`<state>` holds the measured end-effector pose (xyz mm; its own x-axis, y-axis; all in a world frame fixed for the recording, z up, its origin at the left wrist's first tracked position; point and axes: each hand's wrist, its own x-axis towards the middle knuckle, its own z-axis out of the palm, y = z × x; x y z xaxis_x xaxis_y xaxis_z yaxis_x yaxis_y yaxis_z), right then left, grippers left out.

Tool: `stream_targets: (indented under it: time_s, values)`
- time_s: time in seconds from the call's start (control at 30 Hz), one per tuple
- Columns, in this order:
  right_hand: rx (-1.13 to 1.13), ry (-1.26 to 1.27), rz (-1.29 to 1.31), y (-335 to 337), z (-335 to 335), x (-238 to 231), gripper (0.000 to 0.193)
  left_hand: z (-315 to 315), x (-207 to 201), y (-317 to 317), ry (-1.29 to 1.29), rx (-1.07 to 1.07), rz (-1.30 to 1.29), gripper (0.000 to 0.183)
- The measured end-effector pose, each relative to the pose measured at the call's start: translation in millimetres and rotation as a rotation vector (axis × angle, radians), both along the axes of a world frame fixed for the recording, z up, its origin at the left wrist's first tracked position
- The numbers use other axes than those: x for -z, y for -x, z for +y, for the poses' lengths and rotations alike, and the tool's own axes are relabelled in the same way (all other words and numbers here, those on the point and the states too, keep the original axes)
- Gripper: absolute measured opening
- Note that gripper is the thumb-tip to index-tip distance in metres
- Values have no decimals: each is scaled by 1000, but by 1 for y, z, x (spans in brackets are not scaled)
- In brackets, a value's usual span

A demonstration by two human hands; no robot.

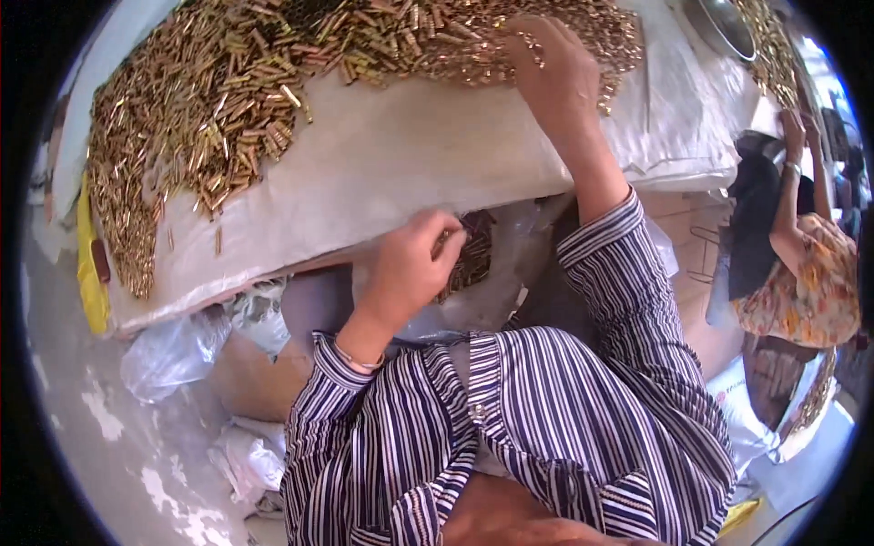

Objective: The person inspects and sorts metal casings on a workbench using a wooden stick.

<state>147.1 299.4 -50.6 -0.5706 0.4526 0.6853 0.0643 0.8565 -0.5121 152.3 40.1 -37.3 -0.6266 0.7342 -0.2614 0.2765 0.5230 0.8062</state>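
Observation:
Long brass-coloured metal sleeves (246,100) lie heaped on the pale covered table (401,146), with a pile of smaller shiny copper-coloured pieces (624,45) at the far side. Over that smaller pile, my right hand (563,82) reaches down with thumb and fingers curled together; what is at the fingertips cannot be made out. My left hand (411,271) is closed in a pinch just in front of the table's near edge. Its fingers hide most of whatever they hold. Below it, an open bag (472,255) contains more metal pieces.
Another person (801,264) in a flowered top works at the right. A metal bowl (724,27) stands at the far right of the table. Clear plastic bags (177,355) hang under the left edge, and a yellow cloth or bag (91,273) lies at the corner.

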Motion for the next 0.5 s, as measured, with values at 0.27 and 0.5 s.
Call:
stream_targets:
  time_s: [0.27,0.5]
  values:
    - [148,-103,-298,0,9,42,40,-11,-55,39,-124,-2,422,17]
    - [44,-29,-298,11,-19,28,43,-81,-13,203,270,-235,1187,68]
